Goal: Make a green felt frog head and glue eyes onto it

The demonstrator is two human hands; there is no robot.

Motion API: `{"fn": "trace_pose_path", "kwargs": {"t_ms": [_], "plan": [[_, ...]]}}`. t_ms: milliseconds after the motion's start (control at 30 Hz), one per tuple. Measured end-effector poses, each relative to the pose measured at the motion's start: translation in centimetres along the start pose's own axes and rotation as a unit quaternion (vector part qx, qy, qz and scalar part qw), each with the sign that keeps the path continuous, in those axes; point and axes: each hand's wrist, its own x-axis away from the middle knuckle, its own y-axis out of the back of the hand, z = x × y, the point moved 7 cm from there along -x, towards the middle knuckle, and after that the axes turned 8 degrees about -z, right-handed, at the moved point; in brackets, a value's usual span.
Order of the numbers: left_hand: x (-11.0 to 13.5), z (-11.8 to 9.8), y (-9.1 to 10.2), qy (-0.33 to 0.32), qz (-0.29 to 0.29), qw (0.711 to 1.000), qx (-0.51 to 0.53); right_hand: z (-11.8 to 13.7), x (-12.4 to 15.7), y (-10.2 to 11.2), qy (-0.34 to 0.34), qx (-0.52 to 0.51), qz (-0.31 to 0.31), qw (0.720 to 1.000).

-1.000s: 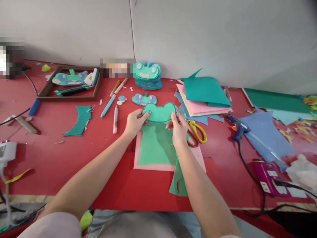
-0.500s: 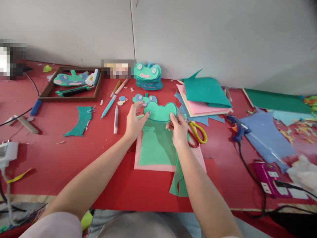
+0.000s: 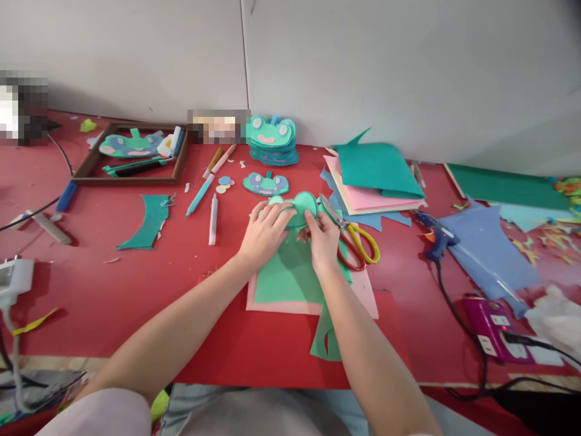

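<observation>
Between my two hands is a green felt frog-head cutout with two rounded bumps on top. My left hand lies over its left side, fingers bent across the felt and hiding part of it. At its right edge, my right hand pinches it between thumb and fingers. Under the hands lies a green felt sheet on a pink sheet. Scissors with red and yellow handles rest beside my right hand. A finished frog face sits just beyond the cutout.
A stack of frog faces stands near the wall. Folded felt sheets lie at back right, a blue glue gun and purple power strip further right. Leftward are a wooden tray, markers and a felt scrap.
My left hand has moved from the cutout's left edge onto its face, fingers now laid across it. The cutout has come slightly nearer and left, uncovering the finished frog face behind.
</observation>
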Motion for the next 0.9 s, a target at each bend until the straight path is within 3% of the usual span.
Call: {"fn": "trace_pose_path", "kwargs": {"t_ms": [200, 300, 367, 467, 600, 667, 767, 900], "plan": [[0.2, 0.5, 0.3, 0.036, -0.016, 0.997, 0.065, 0.6, 0.4, -0.2, 0.02, 0.025, 0.004, 0.999], [0.4, 2.0, 0.7, 0.131, -0.084, 0.978, 0.138, 1.1, 0.8, -1.0, 0.023, 0.017, 0.055, 0.998], [0.8, 3.7, 0.9, 0.225, -0.151, 0.94, 0.21, 1.4, 1.2, -1.9, 0.027, 0.004, 0.115, 0.993], [1.5, 6.4, 0.4, 0.342, -0.229, 0.847, 0.338, 1.7, 1.6, -2.7, 0.038, -0.007, 0.168, 0.985], [2.3, 9.1, -1.7, 0.437, -0.247, 0.691, 0.519, 1.6, 1.2, -2.2, 0.049, 0.0, 0.139, 0.989], [2.6, 9.8, -2.2, 0.46, -0.262, 0.63, 0.569, 1.4, 0.9, -1.8, 0.05, 0.001, 0.118, 0.992], [2.8, 10.1, -2.4, 0.476, -0.265, 0.595, 0.591, 1.1, 0.6, -1.5, 0.043, 0.005, 0.101, 0.994], [2.7, 9.8, -2.3, 0.478, -0.254, 0.592, 0.597, 1.0, 0.7, -1.7, 0.038, 0.005, 0.109, 0.993]]}}
